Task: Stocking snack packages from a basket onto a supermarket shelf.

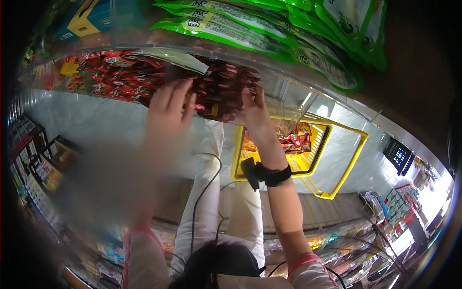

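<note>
Rows of dark red snack packets point(220, 90) stand in a clear plastic shelf bin at the front. My left hand point(171, 103) is at their left side, its fingers spread and the fingertips against the packets. At their right edge is my right hand point(255, 108), with thumb and fingers bent close to the packets. Whether it grips one cannot be made out. A black strap with a small device point(269, 173) circles my right wrist. Left of my left hand lie brighter red packets point(122, 77). A pale sheet or packet point(173, 59) lies across the top of the rows.
Below my right forearm, a yellow shopping basket point(236, 155) holds several red and orange packets point(297, 139); its yellow handle point(348, 166) leans right. Green-edged bags point(234, 27) fill the shelf above. A dark cable point(207, 180) hangs along my legs. Display racks point(32, 159) stand left.
</note>
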Demonstrator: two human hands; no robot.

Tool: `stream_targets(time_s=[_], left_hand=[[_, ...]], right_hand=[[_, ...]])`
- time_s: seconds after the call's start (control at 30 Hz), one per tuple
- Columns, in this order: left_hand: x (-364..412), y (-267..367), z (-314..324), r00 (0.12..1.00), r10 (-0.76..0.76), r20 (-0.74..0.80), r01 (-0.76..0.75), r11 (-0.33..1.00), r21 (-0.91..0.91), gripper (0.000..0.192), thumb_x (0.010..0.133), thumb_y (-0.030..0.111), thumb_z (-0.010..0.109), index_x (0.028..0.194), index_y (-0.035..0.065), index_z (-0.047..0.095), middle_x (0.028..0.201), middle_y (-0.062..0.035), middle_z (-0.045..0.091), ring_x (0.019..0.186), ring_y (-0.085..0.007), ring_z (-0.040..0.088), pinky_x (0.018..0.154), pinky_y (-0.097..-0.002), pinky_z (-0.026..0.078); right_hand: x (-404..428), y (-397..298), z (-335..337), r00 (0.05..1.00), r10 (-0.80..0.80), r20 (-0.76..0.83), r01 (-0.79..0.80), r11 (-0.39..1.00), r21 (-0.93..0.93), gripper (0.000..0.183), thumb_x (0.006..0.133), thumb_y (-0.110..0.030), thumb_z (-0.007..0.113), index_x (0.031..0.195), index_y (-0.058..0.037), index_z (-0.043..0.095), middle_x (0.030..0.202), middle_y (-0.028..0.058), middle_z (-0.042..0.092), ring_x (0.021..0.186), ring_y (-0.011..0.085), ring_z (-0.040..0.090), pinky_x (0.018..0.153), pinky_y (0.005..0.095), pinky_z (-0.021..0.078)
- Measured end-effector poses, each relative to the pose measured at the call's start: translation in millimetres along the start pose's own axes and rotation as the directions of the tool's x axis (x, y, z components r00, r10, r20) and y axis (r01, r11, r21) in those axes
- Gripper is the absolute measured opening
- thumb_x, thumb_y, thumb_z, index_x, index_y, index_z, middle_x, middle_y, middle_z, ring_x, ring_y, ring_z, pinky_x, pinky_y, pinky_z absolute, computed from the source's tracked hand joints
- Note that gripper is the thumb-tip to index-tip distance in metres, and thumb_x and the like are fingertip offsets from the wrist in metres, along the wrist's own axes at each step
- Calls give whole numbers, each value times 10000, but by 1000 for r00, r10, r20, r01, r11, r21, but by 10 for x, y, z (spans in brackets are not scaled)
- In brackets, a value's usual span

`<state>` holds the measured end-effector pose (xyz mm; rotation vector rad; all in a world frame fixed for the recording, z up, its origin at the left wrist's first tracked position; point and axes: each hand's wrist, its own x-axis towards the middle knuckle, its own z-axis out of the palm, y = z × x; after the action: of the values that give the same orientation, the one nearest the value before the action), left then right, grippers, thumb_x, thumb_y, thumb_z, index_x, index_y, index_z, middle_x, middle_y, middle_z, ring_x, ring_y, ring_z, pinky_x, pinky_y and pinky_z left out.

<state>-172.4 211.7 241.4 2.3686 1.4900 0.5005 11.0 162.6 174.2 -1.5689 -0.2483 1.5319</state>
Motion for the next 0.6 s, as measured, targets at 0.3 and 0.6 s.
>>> stream_targets(time_s=[0.3,0.6], left_hand=[[-365,332,463,964,79,252,-109,988,110,600,834,304,593,1342,59,388,1417,-210,280,1301,-396,262,1048,-605,163],[-652,734,638,958,93,272,-79,995,-63,637,784,232,596,1289,-88,373,1373,-205,356,1266,-336,356,1070,-448,261]], right_hand=[[31,-163,-310,999,-52,-1,48,928,-368,665,932,-443,441,1383,19,281,1259,163,490,1176,229,446,993,310,323],[266,-126,-57,993,112,20,-114,989,90,587,957,-512,298,1296,-47,415,1265,111,498,1158,191,463,977,332,367]])
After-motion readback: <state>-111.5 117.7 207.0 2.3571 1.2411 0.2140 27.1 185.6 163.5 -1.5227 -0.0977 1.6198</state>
